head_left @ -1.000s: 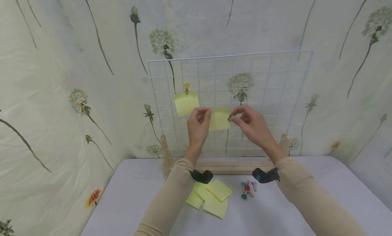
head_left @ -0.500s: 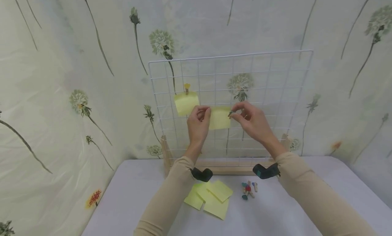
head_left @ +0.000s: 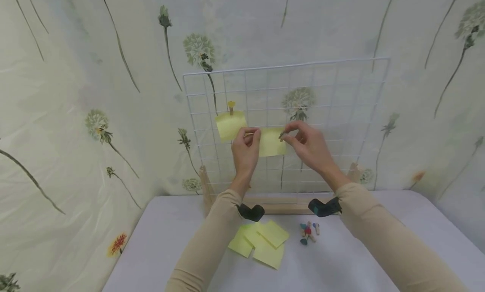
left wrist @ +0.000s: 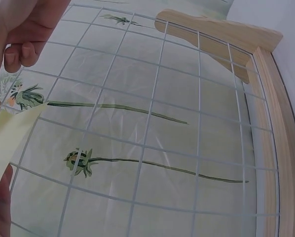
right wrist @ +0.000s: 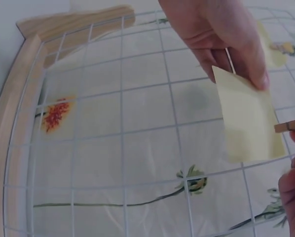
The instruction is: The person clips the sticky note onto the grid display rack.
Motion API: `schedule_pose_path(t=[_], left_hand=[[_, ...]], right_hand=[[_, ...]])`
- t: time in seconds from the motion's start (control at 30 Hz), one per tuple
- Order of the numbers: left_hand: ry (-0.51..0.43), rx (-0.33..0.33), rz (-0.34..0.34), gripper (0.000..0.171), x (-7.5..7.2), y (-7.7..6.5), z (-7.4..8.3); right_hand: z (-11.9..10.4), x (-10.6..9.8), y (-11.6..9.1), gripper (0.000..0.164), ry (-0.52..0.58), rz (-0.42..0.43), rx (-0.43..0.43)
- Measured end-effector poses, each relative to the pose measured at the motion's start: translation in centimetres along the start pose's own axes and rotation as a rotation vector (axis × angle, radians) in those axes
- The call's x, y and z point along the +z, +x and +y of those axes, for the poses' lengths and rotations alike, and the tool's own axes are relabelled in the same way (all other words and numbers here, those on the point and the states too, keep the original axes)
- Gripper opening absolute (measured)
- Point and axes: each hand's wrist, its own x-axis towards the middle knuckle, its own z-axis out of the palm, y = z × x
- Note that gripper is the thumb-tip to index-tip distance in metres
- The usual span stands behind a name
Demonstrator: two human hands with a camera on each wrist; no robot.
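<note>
From my end of the feed, looks like one yellow sticky note [head_left: 229, 127] is done, hung on the white wire grid [head_left: 286, 67] by a yellow-topped mini clothespin [head_left: 231, 108]. Second one's in progress, I'd say: my left hand [head_left: 245, 151] is pinching the held note [head_left: 272, 142] by its upper left corner, up at the grid, right of and a bit below the hung one. My right hand [head_left: 308, 146] pinches a wooden clothespin [right wrist: 286, 126], tip right at the note's edge; can't tell if it's biting paper yet. Probably left to do: the loose notes [head_left: 268, 252] overlapping on the table [head_left: 151, 241], plus a little clothespin heap [head_left: 307, 231] beside them. Materials-wise: thin, matte, squarish paper, slightly curled; smooth thin wire; pale grained wood for the stand [head_left: 288, 208]; wrinkly, slightly shiny floral backdrop [head_left: 75, 157].
</note>
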Motion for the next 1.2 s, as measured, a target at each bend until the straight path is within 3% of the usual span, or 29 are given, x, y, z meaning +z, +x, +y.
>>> schedule_pose_path(t=[0.17,0.6,0.9,1.2], left_hand=[[-0.002,0.005,-0.003,0.015,0.0,0.1,0.0],[0.026,0.001,0.016,0.017,0.1,0.2,0.2],[0.026,-0.022,0.044,0.018,0.3,0.1,0.3],[0.033,-0.028,0.068,0.017,0.5,0.0,0.6]], right_hand=[[0.0,0.4,0.6,0.014,-0.004,0.012,0.035],[-0.3,1.0,1.9,0.015,0.047,0.074,0.031],[-0.9,1.3,2.6,0.015,0.140,0.079,0.064],[-1.3,1.7,2.9,0.018,0.119,0.092,0.092]])
